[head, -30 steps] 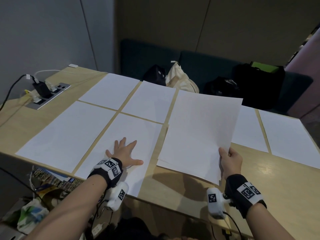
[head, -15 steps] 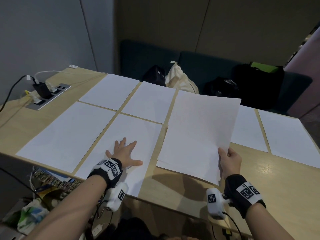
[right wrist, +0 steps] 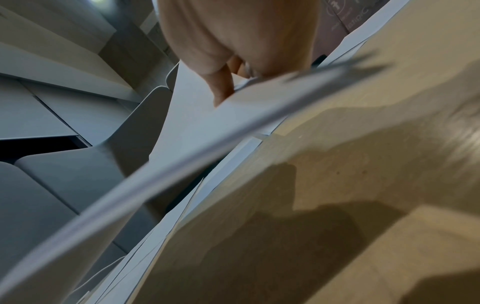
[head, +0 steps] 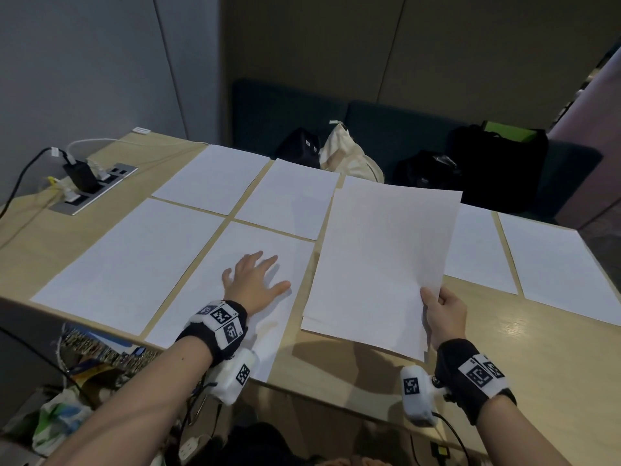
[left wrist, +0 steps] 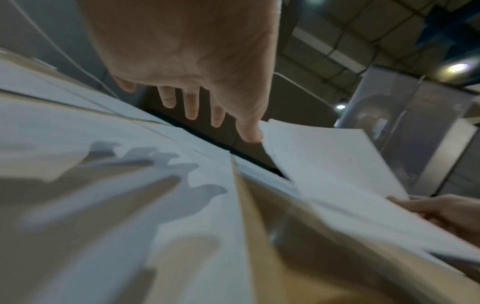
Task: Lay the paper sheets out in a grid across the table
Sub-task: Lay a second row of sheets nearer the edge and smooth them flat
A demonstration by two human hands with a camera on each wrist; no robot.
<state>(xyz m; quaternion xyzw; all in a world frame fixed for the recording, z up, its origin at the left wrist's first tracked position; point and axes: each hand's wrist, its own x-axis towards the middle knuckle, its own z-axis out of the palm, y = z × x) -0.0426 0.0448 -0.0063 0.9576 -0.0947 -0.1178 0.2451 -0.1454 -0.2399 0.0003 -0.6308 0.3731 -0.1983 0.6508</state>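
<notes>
Little movement since the earlier frames: left hand [head: 254, 283] lifted slightly off the near sheet [head: 232, 284], fingers spread and straight, shadow visible beneath in the left wrist view; holding nothing. Right hand [head: 443, 312] unchanged, thumb on top and fingers curled under the near right edge of the held stack [head: 383, 264], raised and tilted above the tabletop [head: 524, 348]. More than one sheet in the stack, edges fanned at the lower corner.

Laid flat on the tabletop: near-left sheet [head: 131, 260], far-left sheet [head: 213, 178], far-middle sheet [head: 289, 196], plus two sheets on the right, one [head: 477, 250] partly behind the stack, one [head: 564, 270] near the right edge. Narrow strips of wood showing between neighbours; none overlapping.

Power socket panel [head: 90, 190] recessed in the far-left tabletop, black charger [head: 79, 173] and cables plugged in. Beyond the far edge, on the bench seat: cream cloth bag [head: 349, 156], black bags [head: 497, 163]; contents not discernible, apart from a green item [head: 507, 131] showing at the top of the rightmost bag.
</notes>
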